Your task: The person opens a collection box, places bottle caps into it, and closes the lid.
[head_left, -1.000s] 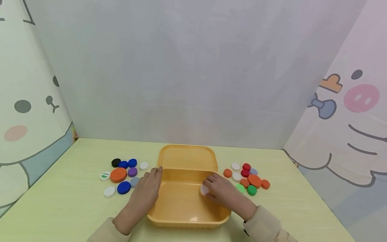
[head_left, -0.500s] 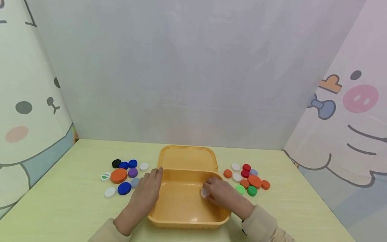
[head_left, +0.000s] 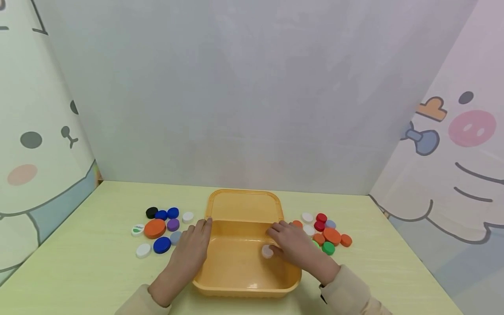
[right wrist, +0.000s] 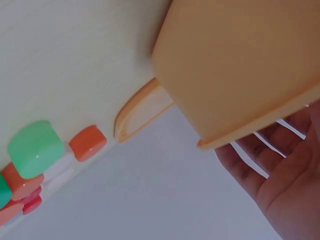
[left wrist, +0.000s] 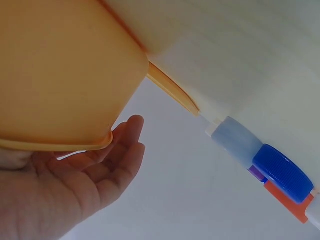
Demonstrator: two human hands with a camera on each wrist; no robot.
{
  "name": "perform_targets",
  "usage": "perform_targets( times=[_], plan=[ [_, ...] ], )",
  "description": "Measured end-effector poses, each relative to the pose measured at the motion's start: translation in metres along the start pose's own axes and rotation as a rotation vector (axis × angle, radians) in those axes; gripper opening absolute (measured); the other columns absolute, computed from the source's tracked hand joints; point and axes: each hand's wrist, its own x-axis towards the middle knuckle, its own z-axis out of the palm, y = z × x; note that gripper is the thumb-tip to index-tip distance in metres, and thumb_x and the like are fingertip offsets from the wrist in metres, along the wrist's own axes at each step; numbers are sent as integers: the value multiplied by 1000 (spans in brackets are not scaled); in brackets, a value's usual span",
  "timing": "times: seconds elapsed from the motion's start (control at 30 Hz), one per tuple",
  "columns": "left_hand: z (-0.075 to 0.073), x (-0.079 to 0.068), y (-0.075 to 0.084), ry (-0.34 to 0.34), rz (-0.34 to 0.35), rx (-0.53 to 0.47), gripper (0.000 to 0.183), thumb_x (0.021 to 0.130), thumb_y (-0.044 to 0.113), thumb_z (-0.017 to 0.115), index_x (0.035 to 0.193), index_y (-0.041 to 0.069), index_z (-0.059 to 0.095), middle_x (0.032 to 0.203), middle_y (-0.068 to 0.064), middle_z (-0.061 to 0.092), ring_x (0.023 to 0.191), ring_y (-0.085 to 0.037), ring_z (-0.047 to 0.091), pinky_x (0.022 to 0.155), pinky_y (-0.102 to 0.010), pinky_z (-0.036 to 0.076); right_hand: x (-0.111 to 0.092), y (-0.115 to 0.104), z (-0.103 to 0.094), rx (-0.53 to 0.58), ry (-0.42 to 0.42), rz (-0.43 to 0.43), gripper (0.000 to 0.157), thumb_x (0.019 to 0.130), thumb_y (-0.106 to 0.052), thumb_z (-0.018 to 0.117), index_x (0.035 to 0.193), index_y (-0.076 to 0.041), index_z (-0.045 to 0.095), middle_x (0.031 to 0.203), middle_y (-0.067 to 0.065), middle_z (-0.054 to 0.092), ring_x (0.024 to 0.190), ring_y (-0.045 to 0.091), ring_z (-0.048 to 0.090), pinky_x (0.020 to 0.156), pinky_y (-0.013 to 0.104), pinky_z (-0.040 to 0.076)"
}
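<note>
An orange-yellow plastic box (head_left: 240,269) stands in the middle of the table, with a white bottle cap (head_left: 267,251) inside towards its right. My right hand (head_left: 297,246) is over the right rim, fingers spread and the thumb reaching inside beside the cap; whether thumb and cap touch I cannot tell. On the left rim rests my left hand (head_left: 190,245), fingers fairly straight. The left wrist view shows that hand (left wrist: 75,192) beside the rim with loosely bent fingers. In the right wrist view, the right hand's fingers (right wrist: 270,142) lie along the rim.
Behind the box lies its matching lid (head_left: 244,205). Loose caps lie left of it, including a large orange cap (head_left: 155,228) and a blue cap (head_left: 162,245). More caps lie to the right, among them a green cap (head_left: 328,248). A grey curtain (head_left: 244,96) hangs behind.
The right hand has let go of the white cap, which now lies in the box. Its fingers have spread and shifted slightly right and up to the rim. The left hand stays put.
</note>
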Motion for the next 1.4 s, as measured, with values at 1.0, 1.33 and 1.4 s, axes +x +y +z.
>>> perform_targets(
  times=[1.0,1.33,1.4],
  plan=[
    [-1,0,2,-37,-22,-12,52,81,2,64,129,0,44,120,-17,52,92,-29,53,79,-39,48,-11,76,25,5,27,256,24,77,-22,72,95,-9,63,88,3,62,76,19,52,62,33,44],
    [-2,0,2,-55,-34,-18,53,81,3,65,130,1,43,121,-17,51,93,-29,53,81,-39,49,-9,87,41,42,-68,320,22,80,-23,69,95,-9,63,83,2,58,71,17,48,60,32,43],
    [-2,0,2,-56,-35,-19,54,81,3,65,131,1,43,122,-17,51,94,-29,53,81,-39,49,-9,87,43,40,-80,328,20,80,-22,69,93,-9,63,80,1,57,70,17,47,61,31,43]
  ],
)
